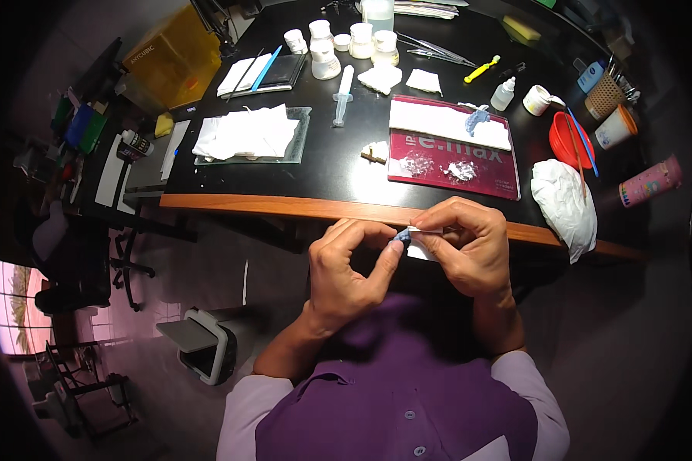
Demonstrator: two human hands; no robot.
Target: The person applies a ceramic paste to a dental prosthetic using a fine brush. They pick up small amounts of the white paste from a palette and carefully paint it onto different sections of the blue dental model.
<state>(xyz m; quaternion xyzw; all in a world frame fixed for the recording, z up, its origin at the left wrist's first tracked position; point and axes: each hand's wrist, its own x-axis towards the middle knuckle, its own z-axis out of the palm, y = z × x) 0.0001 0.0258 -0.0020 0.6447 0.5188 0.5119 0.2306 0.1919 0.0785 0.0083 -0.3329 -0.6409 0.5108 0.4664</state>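
Observation:
In front of the desk edge, my left hand (350,261) pinches a small blue-grey piece (402,236) between thumb and fingertips. My right hand (473,244) grips a small white paper (420,250) that meets the piece from the right. Fingers cover much of the piece, so its exact kind cannot be made out. Beyond my hands lies a dark red slab (454,184) with white powder smears (461,170). A folded white paper strip (430,121) crosses it, bearing another blue-grey piece (477,121). Beside the slab sits a small beige-and-white piece (374,153).
White tissues (246,132) cover a glass plate (302,138) at left. A syringe (342,98) and several lidded jars (325,61) stand behind. To the right are a dropper bottle (503,95), red bowl (565,146) and crumpled tissue (565,203). A bin (207,349) stands below.

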